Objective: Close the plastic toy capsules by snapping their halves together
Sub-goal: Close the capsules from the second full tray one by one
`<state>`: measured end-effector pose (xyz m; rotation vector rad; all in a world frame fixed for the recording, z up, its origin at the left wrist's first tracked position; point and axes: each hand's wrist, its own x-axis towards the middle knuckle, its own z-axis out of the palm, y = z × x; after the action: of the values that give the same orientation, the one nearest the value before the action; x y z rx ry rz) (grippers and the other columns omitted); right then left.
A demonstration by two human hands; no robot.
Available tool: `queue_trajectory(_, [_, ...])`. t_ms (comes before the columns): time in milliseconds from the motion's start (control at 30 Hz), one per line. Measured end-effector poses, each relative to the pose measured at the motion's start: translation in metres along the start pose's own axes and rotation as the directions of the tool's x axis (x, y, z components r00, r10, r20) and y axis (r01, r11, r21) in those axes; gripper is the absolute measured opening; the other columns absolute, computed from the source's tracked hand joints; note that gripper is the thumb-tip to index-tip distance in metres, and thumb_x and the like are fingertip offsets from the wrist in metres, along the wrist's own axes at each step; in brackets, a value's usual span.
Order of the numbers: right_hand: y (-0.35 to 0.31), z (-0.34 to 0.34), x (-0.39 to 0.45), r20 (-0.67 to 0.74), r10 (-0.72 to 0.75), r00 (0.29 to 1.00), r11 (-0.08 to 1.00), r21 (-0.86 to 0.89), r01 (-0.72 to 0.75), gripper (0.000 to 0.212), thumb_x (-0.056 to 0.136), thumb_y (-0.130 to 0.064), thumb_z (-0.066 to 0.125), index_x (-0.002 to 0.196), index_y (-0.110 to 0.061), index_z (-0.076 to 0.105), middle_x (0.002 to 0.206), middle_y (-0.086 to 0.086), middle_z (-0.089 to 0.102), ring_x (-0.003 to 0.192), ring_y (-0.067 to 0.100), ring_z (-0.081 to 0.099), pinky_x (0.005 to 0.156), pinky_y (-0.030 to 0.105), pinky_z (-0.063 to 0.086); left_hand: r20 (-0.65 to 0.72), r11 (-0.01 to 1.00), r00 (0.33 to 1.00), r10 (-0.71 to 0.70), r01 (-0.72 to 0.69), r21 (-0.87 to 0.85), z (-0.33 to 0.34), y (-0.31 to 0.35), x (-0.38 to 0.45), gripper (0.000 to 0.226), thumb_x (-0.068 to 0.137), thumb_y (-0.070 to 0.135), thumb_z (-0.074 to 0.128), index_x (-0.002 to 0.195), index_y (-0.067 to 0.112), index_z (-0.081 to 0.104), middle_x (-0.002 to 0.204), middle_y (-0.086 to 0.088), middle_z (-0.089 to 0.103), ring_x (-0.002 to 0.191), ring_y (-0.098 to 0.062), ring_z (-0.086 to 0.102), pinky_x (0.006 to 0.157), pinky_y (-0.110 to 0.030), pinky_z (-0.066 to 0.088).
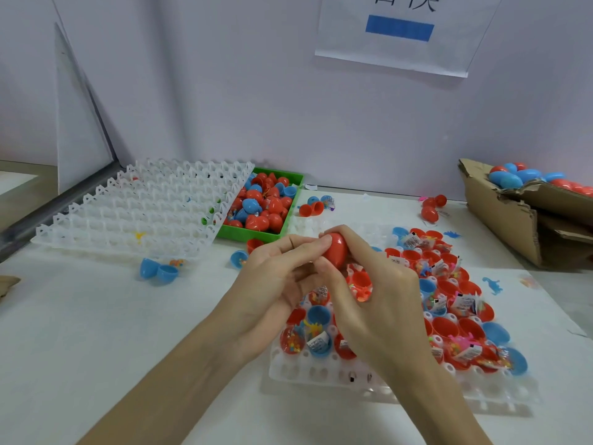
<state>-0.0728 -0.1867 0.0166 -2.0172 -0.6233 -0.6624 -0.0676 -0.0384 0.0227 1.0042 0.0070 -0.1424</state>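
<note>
While both hands work above the near tray, these notes hold:

Capsule: red capsule point(335, 250), egg-shaped, held in the air over the far-left part of the filled tray point(321, 374); whether its seam is fully snapped I cannot tell.
Left hand: left hand point(272, 284), fingertips pressed on the capsule's left end, thumb curled under.
Right hand: right hand point(378, 303), fingers curled over the capsule's top and right side; the two hands meet on it.
Handling, judged: thin hard plastic, light, smooth and likely slippery; stiff enough to take a squeeze, though a skewed push could pinch the contents or pop a half loose.
Where to hold, judged: one domed end in each hand, pushing straight along the long axis, fingers off the seam.
Filled tray: white, near-right on the table, rows of open red and blue halves point(449, 326) with small toys and paper slips.
Empty tray: white tray point(128, 213), far-left.
Green bin: green bin point(288, 203), beside that tray's right edge, heaped with closed capsules.
Cardboard box: cardboard box point(513, 226), far-right corner, more capsules inside.
</note>
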Motion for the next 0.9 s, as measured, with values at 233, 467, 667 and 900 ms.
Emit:
queue_trajectory(233, [0.002, 0.001, -0.003, -0.033, -0.042, 0.999, 0.999, -0.005, 0.042, 0.031, 0.096, -0.021, 0.064, 0.126, -0.012, 0.065, 0.093, -0.011, 0.068, 0.086, 0.000, 0.063, 0.074, 0.006, 0.047, 0.022, 1.000, 1.000, -0.015, 0.015, 0.016, -0.001, 0.003, -0.002, 0.059, 0.079, 0.022, 0.081, 0.122, -0.013, 0.062, 0.108, -0.022, 0.071, 0.102, -0.028, 0.068, 0.089, -0.033, 0.063])
queue_trajectory(467, [0.006, 0.000, -0.002, 0.012, -0.050, 0.999, 0.998, -0.027, 0.050, 0.036, 0.096, -0.021, 0.067, 0.131, -0.014, 0.062, 0.099, -0.016, 0.065, 0.094, -0.003, 0.062, 0.080, 0.006, 0.048, 0.024, 1.000, 0.999, -0.024, 0.024, 0.010, 0.000, 0.002, -0.002, 0.051, 0.083, 0.024, 0.078, 0.117, -0.010, 0.064, 0.106, -0.020, 0.072, 0.104, -0.029, 0.067, 0.103, -0.043, 0.055])
queue_trajectory(667, [0.006, -0.005, 0.004, 0.113, 0.024, 0.993, 0.995, 0.093, -0.034, 0.057, 0.094, -0.032, 0.067, 0.147, -0.033, 0.047, 0.129, -0.027, 0.061, 0.116, -0.006, 0.061, 0.097, 0.013, 0.050, 0.035, 0.999, 0.999, 0.040, -0.040, -0.006, -0.002, 0.003, -0.002, 0.032, 0.086, 0.023, 0.078, 0.108, 0.003, 0.066, 0.109, -0.022, 0.066, 0.107, -0.034, 0.061, 0.095, -0.040, 0.059])
queue_trajectory(900, [0.008, -0.013, 0.009, -0.051, 0.070, 0.996, 0.985, 0.162, -0.061, 0.037, 0.089, -0.033, 0.071, 0.123, -0.018, 0.068, 0.112, -0.014, 0.071, 0.103, 0.005, 0.070, 0.088, 0.020, 0.058, 0.081, 0.944, 0.969, 0.232, -0.245, 0.219, -0.002, 0.012, -0.003, 0.034, 0.089, 0.029, 0.073, 0.118, 0.011, 0.076, 0.114, -0.012, 0.077, 0.107, -0.024, 0.075, 0.091, -0.028, 0.059])
